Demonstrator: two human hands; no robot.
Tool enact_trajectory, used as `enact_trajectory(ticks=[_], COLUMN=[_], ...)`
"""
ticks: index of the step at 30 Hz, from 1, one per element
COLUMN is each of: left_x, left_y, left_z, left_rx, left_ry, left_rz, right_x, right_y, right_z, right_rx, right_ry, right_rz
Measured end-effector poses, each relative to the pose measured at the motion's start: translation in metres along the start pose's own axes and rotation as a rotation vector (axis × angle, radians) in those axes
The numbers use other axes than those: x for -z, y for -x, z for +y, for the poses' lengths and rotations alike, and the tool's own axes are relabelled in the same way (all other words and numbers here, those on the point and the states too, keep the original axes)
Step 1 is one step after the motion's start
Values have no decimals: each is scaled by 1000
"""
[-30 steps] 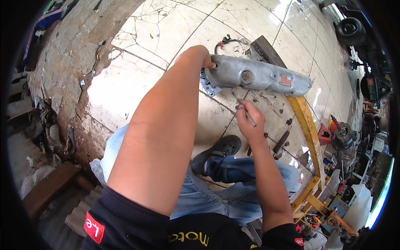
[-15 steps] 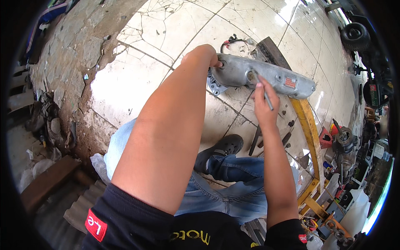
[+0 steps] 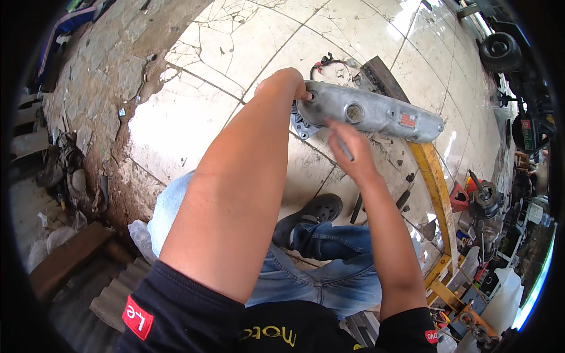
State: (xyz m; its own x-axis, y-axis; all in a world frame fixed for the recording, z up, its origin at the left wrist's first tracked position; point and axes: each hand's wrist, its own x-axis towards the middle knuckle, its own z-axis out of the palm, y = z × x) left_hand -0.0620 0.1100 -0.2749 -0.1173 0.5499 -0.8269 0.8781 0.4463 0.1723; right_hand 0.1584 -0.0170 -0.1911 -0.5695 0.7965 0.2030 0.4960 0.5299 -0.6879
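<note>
A long, rounded, silver-grey metal cover (image 3: 376, 109) is held above a floor of cracked cream tiles (image 3: 259, 35), in the upper middle of the view, slanted slightly down toward the right. Its left end is gripped by the left hand (image 3: 282, 82), the thumb being pressed beside a small round hole there; the other fingers are mostly hidden, so how they are placed cannot be told. A larger round opening (image 3: 354, 113) is seen farther along the cover, and a small red label (image 3: 407, 120) is set toward its right end.

A thin grey rod (image 3: 346, 150) is pinched in the right hand (image 3: 352, 147), whose fingertips are brought close to the cover's lower edge; whether the cover is touched by them cannot be made out. Below the cover's left end, a silver metal piece with holes (image 3: 304, 130) is partly covered.

From the cover's right half, a curved yellow metal bar (image 3: 432, 176) is seen running down to the right, and behind the cover a flat dark metal bar (image 3: 384, 79) is partly hidden. Beyond the cover, a thin black-and-red cable (image 3: 325, 60) is left curled on the tiles. A black clog (image 3: 315, 212) is worn below the hands.
</note>
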Motion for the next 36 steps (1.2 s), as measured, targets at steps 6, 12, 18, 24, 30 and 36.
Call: enact_trajectory(ticks=[6,12,18,24,30,36], left_x=[0,-6,-9,20,76,58], left_y=[-7,9,9,30,57,59], left_z=[-16,-3,-9,-19,-25,-10], left_rx=[52,-25,-18,-270,-571,-639], left_ry=[20,-25,47,-31,-384,-456], left_rz=[-64,-32,-18,119,221,94], right_x=[1,-6,0,11,15,-4], right_y=[-18,15,-1,9,-27,-13], right_z=[-31,-6,1,-8,-9,-14], right_rx=[-416,-170,-403,-310,-481,-147], right_ry=[-163,-6,-112,-50,-172,19], right_rz=[132,-239,134,-28,73,33])
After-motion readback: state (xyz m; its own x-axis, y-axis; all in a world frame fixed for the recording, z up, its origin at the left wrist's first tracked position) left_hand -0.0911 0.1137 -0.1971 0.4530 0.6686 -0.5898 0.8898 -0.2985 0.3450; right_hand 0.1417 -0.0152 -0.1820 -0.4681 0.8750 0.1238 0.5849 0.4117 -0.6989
